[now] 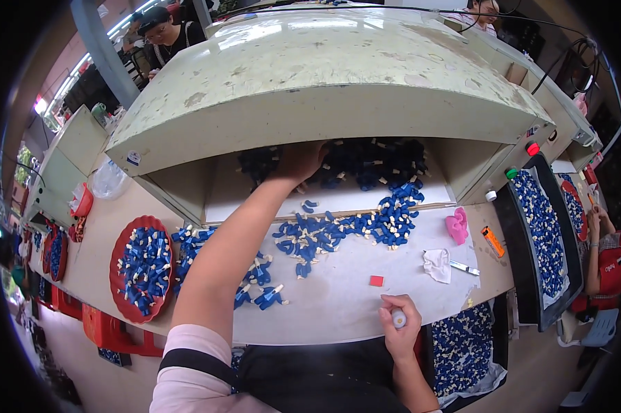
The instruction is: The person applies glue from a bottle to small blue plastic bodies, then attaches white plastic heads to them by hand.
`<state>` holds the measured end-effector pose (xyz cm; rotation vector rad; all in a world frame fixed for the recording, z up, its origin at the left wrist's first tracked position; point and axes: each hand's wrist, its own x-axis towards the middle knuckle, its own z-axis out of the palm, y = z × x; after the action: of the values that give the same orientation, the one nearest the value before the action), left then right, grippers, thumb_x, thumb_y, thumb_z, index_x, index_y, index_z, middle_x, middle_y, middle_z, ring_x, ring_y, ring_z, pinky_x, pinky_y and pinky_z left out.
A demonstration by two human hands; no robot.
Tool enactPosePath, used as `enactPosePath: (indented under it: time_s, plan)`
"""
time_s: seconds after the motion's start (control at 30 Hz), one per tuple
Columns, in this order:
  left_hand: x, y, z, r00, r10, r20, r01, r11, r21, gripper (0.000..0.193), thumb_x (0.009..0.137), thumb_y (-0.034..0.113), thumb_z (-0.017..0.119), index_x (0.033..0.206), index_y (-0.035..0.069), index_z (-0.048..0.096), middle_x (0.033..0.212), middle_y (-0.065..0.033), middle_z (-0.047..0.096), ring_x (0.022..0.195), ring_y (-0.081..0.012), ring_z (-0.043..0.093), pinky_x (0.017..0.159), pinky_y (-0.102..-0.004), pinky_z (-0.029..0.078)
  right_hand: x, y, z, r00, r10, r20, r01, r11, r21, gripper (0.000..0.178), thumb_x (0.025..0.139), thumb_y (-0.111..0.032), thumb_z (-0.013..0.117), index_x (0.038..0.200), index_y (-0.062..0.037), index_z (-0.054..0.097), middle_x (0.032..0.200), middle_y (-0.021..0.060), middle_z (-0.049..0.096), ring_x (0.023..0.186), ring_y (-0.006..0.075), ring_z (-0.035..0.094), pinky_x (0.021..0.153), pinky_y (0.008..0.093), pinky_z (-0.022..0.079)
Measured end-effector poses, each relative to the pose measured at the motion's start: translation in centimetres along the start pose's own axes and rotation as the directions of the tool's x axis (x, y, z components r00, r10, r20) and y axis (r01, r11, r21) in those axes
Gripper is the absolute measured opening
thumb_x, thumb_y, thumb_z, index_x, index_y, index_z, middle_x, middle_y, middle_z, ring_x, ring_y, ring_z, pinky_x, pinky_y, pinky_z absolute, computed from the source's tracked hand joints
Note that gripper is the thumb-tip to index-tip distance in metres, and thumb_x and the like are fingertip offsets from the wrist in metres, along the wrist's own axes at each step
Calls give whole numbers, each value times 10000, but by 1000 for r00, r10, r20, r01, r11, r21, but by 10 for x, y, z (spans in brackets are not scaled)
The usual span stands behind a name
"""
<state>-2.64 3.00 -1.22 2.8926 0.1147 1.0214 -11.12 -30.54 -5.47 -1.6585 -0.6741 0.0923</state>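
Note:
My left arm stretches forward into the low opening of a pale green cabinet. In its shade my left hand (303,162) is at a dark heap of small blue pieces with cream-coloured ends (372,160); I cannot make out its fingers. More of these blue pieces (310,237) spill forward over the white work sheet (338,289). My right hand (401,330) is closed near the table's front edge, around a whitish handle-like thing with a round end (398,318). Just beyond it lies a small red block (376,281).
A red scalloped tray (137,318) of blue pieces stands at left. On the right are a white cloth (437,266), a pink cloth (456,226), a box cutter (466,267) and an orange tool (493,241). Black trays (573,289) hold more pieces. Other people sit nearby.

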Motion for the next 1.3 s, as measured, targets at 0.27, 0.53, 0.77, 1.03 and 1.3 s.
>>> enactPosePath:
  time_s: [0.27,0.53,0.77,1.03,1.3]
  plan:
    - [0,11,-2,995,20,102,-27,997,68,284,722,63,570,1004,80,539,979,-134,544,926,-290,516,788,-377,409,2,1,-1,999,-39,-7,39,999,-34,228,667,1,596,890,0,551,712,49,488,614,114,457,592,217,377]
    - [-57,96,-95,658,-295,693,689,-138,-712,301,819,116,514,1095,19,442,1013,-99,535,943,-167,531,808,-284,451,-4,7,-19,998,-39,52,28,982,184,372,631,67,419,979,-20,323,972,126,347,784,144,444,629,259,422]
    - [-147,142,-113,556,-105,825,612,-621,-491,331,816,113,512,1128,40,428,987,-114,539,962,-206,522,826,-324,443,-2,-10,-26,985,36,170,-49,996,74,349,724,56,465,1071,45,431,1023,112,367,867,205,517,690,288,478]
    - [-163,156,-108,617,-188,764,566,-568,-597,316,803,63,518,1106,16,443,988,-113,533,938,-183,524,777,-303,459,5,-29,-28,947,291,-136,-173,818,549,288,759,-11,529,1030,37,443,871,114,519,727,206,566,610,298,488]
    - [-44,80,-71,981,-80,178,91,994,-57,235,700,82,587,934,80,567,846,-103,558,777,-269,529,686,-347,423,-3,-17,-47,904,367,-218,-163,769,618,339,758,-43,528,1068,34,415,892,116,529,723,203,568,570,287,500]
